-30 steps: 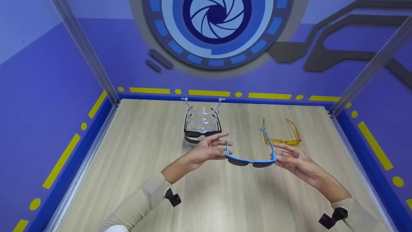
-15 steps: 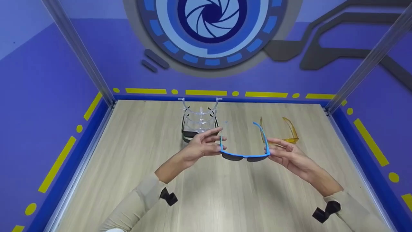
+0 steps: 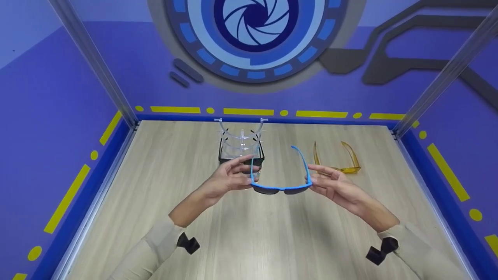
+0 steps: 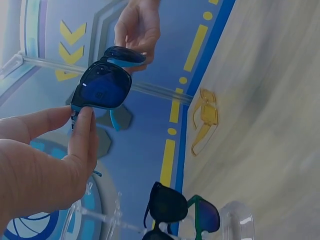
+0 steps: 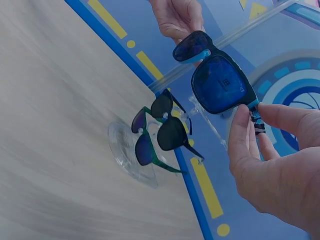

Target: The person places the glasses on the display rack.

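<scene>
Blue-framed sunglasses [image 3: 282, 189] with dark lenses are held up above the table, temples unfolded and pointing away from me. My left hand [image 3: 218, 183] pinches them at the left hinge; my right hand [image 3: 342, 191] pinches the right hinge. In the right wrist view the lens [image 5: 220, 85] looks dark blue and the temple is patterned near the hinge. Behind my left hand stands a clear display stand [image 3: 242, 142], partly hidden by the fingers. It carries black sunglasses [image 5: 171, 133] and, lower, green-framed sunglasses [image 5: 144, 149].
Yellow-framed glasses [image 3: 350, 170] lie on the wooden table [image 3: 175, 155] to the right, temples open. The stand's upper arms [image 3: 241, 135] bear no glasses. Blue printed walls [image 3: 249, 97] enclose the table at the back and both sides.
Both hands have carried the blue sunglasses to the left, closer to the display stand. The grip at both hinges stays the same, and the yellow glasses have not been moved.
</scene>
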Demonstrator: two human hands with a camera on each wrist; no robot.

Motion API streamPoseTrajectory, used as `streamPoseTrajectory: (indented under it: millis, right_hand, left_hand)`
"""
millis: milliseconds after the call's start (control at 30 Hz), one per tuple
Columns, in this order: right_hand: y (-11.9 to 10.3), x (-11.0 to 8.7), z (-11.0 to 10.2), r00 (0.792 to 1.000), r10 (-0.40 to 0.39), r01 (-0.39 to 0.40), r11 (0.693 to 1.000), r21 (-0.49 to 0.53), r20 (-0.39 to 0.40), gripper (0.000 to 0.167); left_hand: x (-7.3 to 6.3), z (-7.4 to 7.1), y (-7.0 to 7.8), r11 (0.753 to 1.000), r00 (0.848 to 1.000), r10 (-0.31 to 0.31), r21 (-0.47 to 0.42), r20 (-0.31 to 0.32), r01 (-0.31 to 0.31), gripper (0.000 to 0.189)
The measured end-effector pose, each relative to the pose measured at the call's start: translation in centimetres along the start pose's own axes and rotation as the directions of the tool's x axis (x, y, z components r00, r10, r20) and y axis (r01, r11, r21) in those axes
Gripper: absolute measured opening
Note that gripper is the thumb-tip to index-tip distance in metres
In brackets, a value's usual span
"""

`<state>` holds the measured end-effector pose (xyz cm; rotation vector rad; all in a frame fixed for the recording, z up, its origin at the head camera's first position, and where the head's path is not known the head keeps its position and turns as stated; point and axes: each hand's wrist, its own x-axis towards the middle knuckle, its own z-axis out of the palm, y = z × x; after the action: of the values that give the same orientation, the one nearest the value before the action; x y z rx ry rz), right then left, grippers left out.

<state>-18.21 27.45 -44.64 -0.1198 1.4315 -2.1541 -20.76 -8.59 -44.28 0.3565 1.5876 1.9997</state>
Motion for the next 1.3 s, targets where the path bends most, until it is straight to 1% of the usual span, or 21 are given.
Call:
streamPoseTrajectory:
  millis: [100, 200, 367, 600, 800, 1033, 1167, 1300]
  right_hand:
    - [0.1, 0.7, 0.5, 1.0, 0.002, -0.002, 1.0, 0.018, 0.006, 0.037]
    - [0.3, 1.4, 0.9, 1.0, 0.015, -0.014, 0.999, 0.036, -0.006, 0.038]
    - [0.7, 2.6, 2.0, 0.999, 0.041, -0.039, 0.998, 0.052, -0.024, 0.042]
    - [0.8, 3.6, 3.2, 0.998, 0.048, -0.044, 0.994, 0.101, -0.033, 0.046]
    - [0.7, 4.2, 3.7, 0.998, 0.057, -0.053, 0.993, 0.103, -0.036, 0.046]
    - [0.5, 5.7, 4.4, 0.998, 0.055, -0.052, 0.996, 0.071, -0.042, 0.054]
    - [0.5, 6.5, 4.6, 0.999, 0.045, -0.044, 0.998, 0.055, -0.028, 0.058]
    - [0.4, 7.4, 4.7, 0.998, 0.051, -0.049, 0.998, 0.048, -0.035, 0.058]
  left_hand:
    - [-0.4, -0.7, 0.0, 1.0, 1.0, -0.006, -0.015, -0.014, 0.006, 0.077]
    - [-0.8, -1.3, 0.1, 1.0, 1.0, -0.008, -0.017, -0.03, 0.007, 0.078]
    - [-1.5, -2.4, 0.4, 1.0, 0.999, -0.003, -0.006, -0.049, 0.003, 0.079]
    - [-2.2, -3.5, 1.0, 1.0, 0.998, -0.001, 0.024, -0.061, 0.003, 0.077]
    - [-2.4, -3.8, 1.1, 0.999, 0.997, -0.01, 0.038, -0.081, 0.014, 0.078]
    - [-2.8, -4.7, 1.7, 0.998, 0.992, -0.005, 0.055, -0.122, 0.012, 0.079]
    - [-2.6, -5.5, 1.7, 0.998, 0.991, -0.009, 0.056, -0.134, 0.016, 0.079]
    - [-2.1, -6.4, 1.6, 0.999, 0.991, -0.008, 0.048, -0.131, 0.014, 0.077]
